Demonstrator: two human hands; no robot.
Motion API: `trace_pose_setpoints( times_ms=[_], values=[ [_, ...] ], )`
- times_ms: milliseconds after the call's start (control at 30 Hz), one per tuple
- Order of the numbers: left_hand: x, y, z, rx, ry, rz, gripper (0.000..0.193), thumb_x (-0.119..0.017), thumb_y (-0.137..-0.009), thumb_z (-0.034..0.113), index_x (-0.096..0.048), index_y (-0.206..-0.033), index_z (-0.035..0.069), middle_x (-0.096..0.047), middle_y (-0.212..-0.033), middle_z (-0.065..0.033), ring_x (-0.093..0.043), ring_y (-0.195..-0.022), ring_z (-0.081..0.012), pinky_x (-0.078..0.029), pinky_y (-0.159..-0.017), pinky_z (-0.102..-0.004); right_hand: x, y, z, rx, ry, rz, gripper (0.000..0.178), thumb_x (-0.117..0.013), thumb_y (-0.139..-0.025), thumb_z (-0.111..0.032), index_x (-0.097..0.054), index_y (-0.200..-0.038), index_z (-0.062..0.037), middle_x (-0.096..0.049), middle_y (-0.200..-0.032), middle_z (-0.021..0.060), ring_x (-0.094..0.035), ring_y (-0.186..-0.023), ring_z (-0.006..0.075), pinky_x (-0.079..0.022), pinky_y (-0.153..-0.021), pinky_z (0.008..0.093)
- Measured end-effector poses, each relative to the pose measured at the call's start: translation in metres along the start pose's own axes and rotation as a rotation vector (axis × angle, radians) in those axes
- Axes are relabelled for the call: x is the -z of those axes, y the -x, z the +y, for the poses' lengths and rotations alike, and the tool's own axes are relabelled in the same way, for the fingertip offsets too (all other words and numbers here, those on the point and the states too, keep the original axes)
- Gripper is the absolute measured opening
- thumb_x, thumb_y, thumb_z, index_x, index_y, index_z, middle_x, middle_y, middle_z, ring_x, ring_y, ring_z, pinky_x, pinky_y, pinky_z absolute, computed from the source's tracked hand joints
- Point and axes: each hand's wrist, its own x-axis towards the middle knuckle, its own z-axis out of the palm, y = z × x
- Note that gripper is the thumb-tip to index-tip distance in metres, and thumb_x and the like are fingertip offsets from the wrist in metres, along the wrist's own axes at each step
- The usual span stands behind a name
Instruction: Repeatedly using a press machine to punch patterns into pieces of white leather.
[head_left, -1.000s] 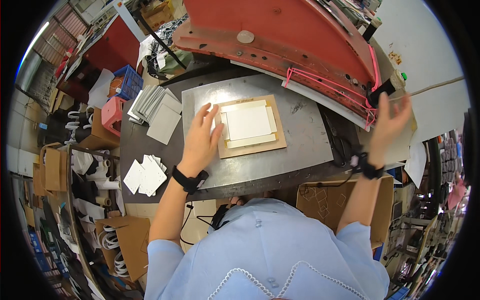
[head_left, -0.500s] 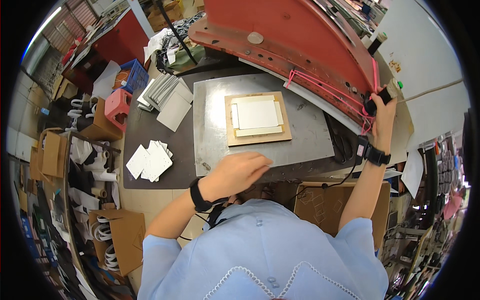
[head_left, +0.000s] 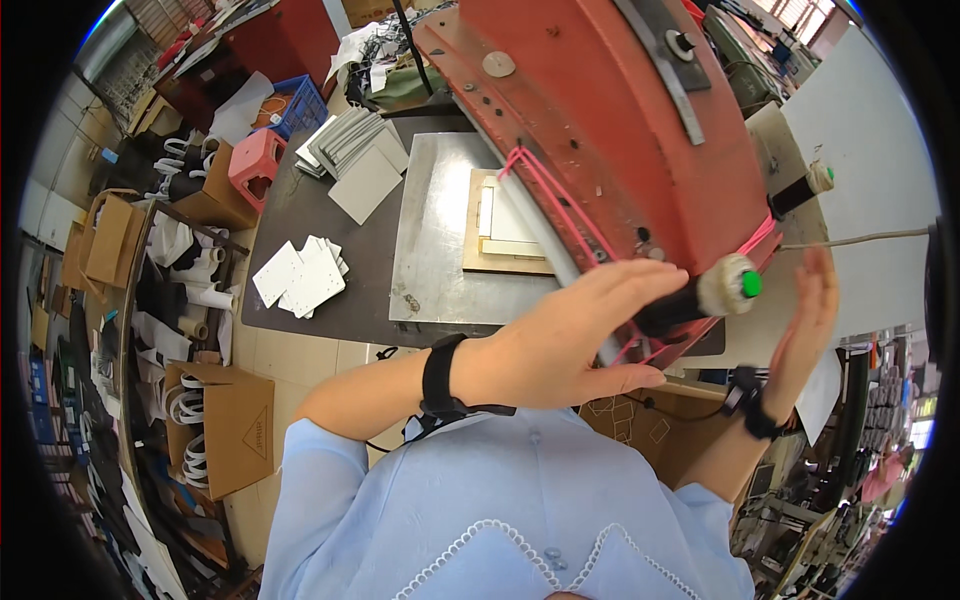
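A red swing-arm press head (head_left: pixel 590 110) partly covers a wooden cutting die (head_left: pixel 490 263) with pale pads and a white sheet (head_left: pixel 512 222) in it. The die lies on a metal plate (head_left: pixel 425 230). My left hand (head_left: pixel 560 335) has its fingers stretched out and its thumb apart, around the near side of a black handle (head_left: pixel 672 312) with a green button; whether it touches the handle is unclear. My right hand (head_left: pixel 808 315) is open and raised to the right of this handle, slightly blurred, holding nothing. Pink cord (head_left: pixel 560 195) is tied along the head's edge.
White perforated pieces (head_left: pixel 305 275) lie on the dark table's left side (head_left: pixel 285 215), with a stack of grey sheets (head_left: pixel 365 155) behind them. A second black handle (head_left: pixel 795 195) juts out at right. A red stool (head_left: pixel 255 165) and cardboard boxes (head_left: pixel 235 435) stand at left.
The red head has swung left and nearer, over part of the die. My right hand has let go of the handle. My left hand has moved right, up to the green-button handle.
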Motion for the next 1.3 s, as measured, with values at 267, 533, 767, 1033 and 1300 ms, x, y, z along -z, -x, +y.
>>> trace_pose_setpoints(
  times_ms=[267,533,767,1033,1300],
  values=[
    [0.014,0.014,0.026,0.226,0.545,0.236,0.051,-0.070,-0.089,0.024,-0.046,-0.127,0.000,-0.062,-0.108,-0.0098,-0.059,-0.097,-0.0157,-0.047,-0.087,-0.0306,-0.014,-0.084,0.042,-0.083,-0.360,0.012,0.052,-0.043,-0.104,-0.039,-0.049,-0.132,0.0041,-0.062,-0.119,0.0160,-0.060,-0.111,0.0226,-0.044,-0.101,0.0364],
    [0.059,0.046,0.043,0.382,0.411,0.497,0.049,-0.038,-0.096,0.044,-0.054,-0.106,-0.001,-0.063,-0.078,-0.0151,-0.063,-0.075,-0.0203,-0.050,-0.072,-0.0305,-0.047,-0.048,0.024,-0.038,-0.633,0.068,0.042,-0.047,-0.099,-0.031,-0.059,-0.119,0.0039,-0.057,-0.086,0.0084,-0.054,-0.065,0.0158,-0.050,-0.073,0.0337],
    [0.065,0.069,0.031,0.323,0.496,0.551,0.036,-0.048,-0.095,0.031,-0.057,-0.107,-0.002,-0.065,-0.082,-0.0125,-0.062,-0.076,-0.0157,-0.049,-0.072,-0.0286,-0.050,-0.031,0.021,-0.145,-0.633,0.034,0.032,-0.045,-0.096,-0.021,-0.062,-0.107,0.0036,-0.054,-0.087,0.0090,-0.053,-0.075,0.0190,-0.046,-0.075,0.0340],
    [0.064,0.079,0.019,0.303,0.543,0.522,0.029,-0.048,-0.097,0.024,-0.057,-0.108,-0.001,-0.063,-0.083,-0.0093,-0.061,-0.078,-0.0132,-0.048,-0.073,-0.0285,-0.056,-0.020,0.035,-0.118,-0.650,-0.020,0.029,-0.042,-0.097,-0.024,-0.057,-0.098,0.0013,-0.053,-0.082,0.0093,-0.052,-0.073,0.0196,-0.046,-0.073,0.0348],
    [0.063,0.071,0.029,0.308,0.569,0.417,0.037,-0.048,-0.099,0.031,-0.049,-0.119,0.000,-0.057,-0.096,-0.0085,-0.057,-0.088,-0.0121,-0.046,-0.080,-0.0283,-0.048,-0.038,0.038,-0.079,-0.636,-0.063,0.031,-0.037,-0.095,-0.025,-0.056,-0.097,-0.0006,-0.051,-0.080,0.0087,-0.049,-0.070,0.0179,-0.043,-0.072,0.0322]
  ],
)
